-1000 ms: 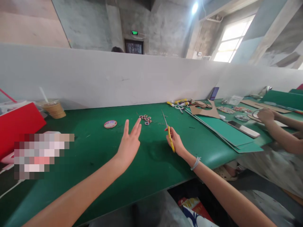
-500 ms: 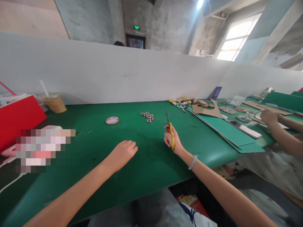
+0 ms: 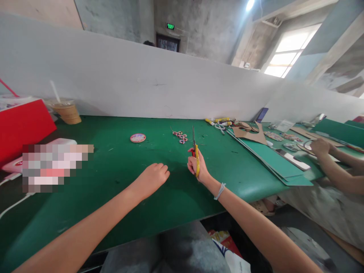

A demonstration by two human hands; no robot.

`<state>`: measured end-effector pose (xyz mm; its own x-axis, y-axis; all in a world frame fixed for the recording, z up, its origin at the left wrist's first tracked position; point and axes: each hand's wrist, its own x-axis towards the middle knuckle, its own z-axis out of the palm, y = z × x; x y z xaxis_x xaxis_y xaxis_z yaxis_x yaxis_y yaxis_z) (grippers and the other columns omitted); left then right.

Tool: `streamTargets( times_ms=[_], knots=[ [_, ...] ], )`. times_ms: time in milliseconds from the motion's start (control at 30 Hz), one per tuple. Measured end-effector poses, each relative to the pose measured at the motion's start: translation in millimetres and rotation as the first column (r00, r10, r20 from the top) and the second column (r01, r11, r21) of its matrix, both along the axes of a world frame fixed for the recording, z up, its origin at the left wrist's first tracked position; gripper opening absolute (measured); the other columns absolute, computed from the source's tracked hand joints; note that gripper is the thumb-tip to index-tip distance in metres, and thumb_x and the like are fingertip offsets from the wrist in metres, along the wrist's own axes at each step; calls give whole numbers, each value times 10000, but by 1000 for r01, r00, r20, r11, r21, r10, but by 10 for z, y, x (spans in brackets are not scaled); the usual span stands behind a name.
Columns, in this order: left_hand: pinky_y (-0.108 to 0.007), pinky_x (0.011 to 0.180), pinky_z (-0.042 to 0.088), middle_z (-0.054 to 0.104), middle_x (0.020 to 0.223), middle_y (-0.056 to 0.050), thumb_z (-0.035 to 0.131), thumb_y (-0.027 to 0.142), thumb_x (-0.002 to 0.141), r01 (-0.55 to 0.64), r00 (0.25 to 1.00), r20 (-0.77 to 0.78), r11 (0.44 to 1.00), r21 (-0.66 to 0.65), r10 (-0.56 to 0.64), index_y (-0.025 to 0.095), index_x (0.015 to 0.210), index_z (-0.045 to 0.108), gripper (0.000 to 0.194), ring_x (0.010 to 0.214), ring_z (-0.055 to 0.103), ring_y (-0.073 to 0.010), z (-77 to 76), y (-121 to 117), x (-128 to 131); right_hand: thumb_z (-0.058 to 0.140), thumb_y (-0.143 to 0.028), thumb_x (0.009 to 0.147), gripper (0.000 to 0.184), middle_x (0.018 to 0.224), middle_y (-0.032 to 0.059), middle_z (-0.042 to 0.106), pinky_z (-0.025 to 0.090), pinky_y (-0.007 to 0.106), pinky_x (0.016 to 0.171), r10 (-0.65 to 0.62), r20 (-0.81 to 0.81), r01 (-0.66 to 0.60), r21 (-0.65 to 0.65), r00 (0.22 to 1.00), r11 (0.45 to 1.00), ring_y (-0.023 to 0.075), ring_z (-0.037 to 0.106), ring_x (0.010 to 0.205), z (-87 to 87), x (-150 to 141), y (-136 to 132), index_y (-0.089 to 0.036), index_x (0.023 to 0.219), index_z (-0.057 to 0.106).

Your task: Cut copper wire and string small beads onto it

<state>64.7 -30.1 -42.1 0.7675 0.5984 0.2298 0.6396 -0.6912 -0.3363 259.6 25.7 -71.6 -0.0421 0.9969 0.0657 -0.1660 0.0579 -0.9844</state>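
Note:
My right hand (image 3: 195,165) is closed round a pair of scissors (image 3: 197,160) with yellow and red handles. Their dark blades point away from me, toward the partition. To the left, my left hand (image 3: 153,178) rests low over the table with its fingers curled in; whatever they hold, if anything, is hidden. Beyond both hands lies a small heap of patterned, scalloped pieces (image 3: 181,137), with dark bits scattered beside it. A round patterned disc (image 3: 138,138) lies on the green table (image 3: 119,212), farther left.
Green boards (image 3: 264,158) and a cut brown cardboard piece (image 3: 250,133) lie on the right, with yellow markers (image 3: 222,120) behind. Another person's hands (image 3: 321,146) work at far right. A drink cup (image 3: 67,112) and red box (image 3: 25,131) stand left. A white partition (image 3: 142,83) runs along the back.
My right hand has moved left with the scissors, nearer my left hand. The view has tilted and shifted a little. My left hand stays curled.

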Motion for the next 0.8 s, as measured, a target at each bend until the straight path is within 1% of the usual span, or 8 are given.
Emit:
streamTargets(
  times_ms=[167, 333, 433, 567, 667, 733, 800],
  knots=[
    [-324, 603, 404, 573, 722, -56, 514, -6, 793, -10, 999, -49, 1000, 4, 10, 142, 733, 565, 168, 702, 554, -221, -5, -5, 10, 408, -142, 622, 343, 413, -153, 322, 135, 136, 244, 61, -7, -61, -13, 998, 998, 45, 277, 215, 32, 21, 5, -239, 951, 399],
    [-327, 604, 411, 581, 725, -60, 540, -8, 771, -18, 998, -60, 1000, -6, 17, 138, 734, 571, 154, 706, 559, -222, 3, -17, 29, 397, -135, 629, 348, 417, -149, 327, 130, 141, 241, 94, 14, -94, -3, 995, 996, 48, 273, 213, -2, 41, 22, -244, 959, 398],
    [-326, 600, 410, 580, 716, -61, 535, -8, 776, -18, 998, -58, 1000, -1, 18, 136, 727, 572, 156, 701, 559, -221, 1, -22, 35, 401, -125, 618, 358, 398, -154, 311, 144, 139, 242, 98, 60, -98, 2, 993, 995, 52, 273, 213, -49, -15, 26, -243, 955, 397],
    [-326, 595, 414, 593, 711, -70, 527, 12, 800, -10, 998, -58, 1000, 12, 10, 120, 747, 592, 137, 700, 567, -222, -18, -13, 34, 408, -127, 625, 348, 402, -153, 308, 195, 134, 263, 139, 111, -146, 61, 984, 987, 50, 290, 237, -140, -234, 58, -237, 955, 412],
    [-328, 597, 423, 619, 743, -83, 532, 29, 808, -1, 998, -63, 1000, 12, 1, 107, 786, 615, 115, 712, 576, -223, -43, 5, 33, 410, -142, 634, 339, 421, -147, 319, 217, 136, 281, 156, 112, -164, 65, 981, 984, 53, 304, 261, -189, -449, 93, -243, 957, 413],
    [-333, 596, 430, 629, 750, -85, 528, 33, 812, 0, 998, -70, 1000, 13, 1, 101, 817, 628, 121, 713, 581, -225, -60, 21, 28, 409, -146, 635, 336, 432, -142, 321, 230, 139, 295, 120, 110, -128, 74, 987, 989, 60, 317, 281, -208, -584, 106, -250, 954, 414],
    [-335, 592, 436, 640, 762, -89, 515, 28, 815, 0, 997, -77, 1000, 19, 1, 95, 851, 637, 144, 712, 587, -226, -74, 34, 11, 410, -143, 631, 326, 459, -131, 339, 249, 145, 313, 52, 102, -62, 101, 993, 993, 63, 333, 311, -220, -701, 104, -253, 938, 422]
  ],
)
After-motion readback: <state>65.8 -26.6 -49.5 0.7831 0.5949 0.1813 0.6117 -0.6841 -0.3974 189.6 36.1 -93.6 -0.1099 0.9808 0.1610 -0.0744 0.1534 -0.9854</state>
